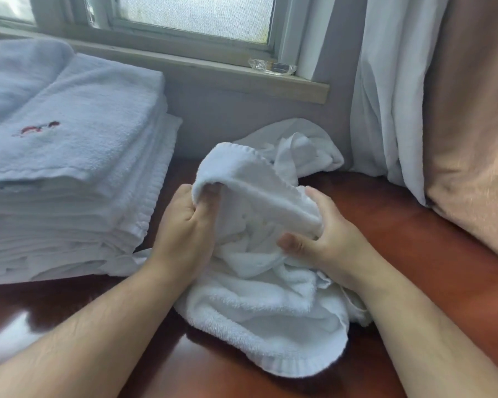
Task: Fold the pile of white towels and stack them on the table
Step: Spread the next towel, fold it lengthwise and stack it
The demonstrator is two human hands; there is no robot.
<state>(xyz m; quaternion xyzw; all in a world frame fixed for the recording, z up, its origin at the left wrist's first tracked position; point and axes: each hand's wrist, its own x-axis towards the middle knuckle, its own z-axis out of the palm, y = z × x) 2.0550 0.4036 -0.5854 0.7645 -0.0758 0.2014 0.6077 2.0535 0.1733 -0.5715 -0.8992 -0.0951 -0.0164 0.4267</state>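
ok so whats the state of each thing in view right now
crumpled white terry towel: unfolded, on the table, edge lifted
left hand: grips the towel's hem
right hand: grips the towel
stack of white towels: folded
second white towel: crumpled by the wall
window: shut

left hand [181, 225] and right hand [325, 239] fingers curled, gripping

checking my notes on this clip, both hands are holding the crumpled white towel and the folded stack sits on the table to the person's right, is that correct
One thing is off: the folded stack sits to the person's left, not right. The head view shows it at the left edge of the table, with curtains on the right. The rest holds: the left hand and right hand both hold the crumpled white towel.
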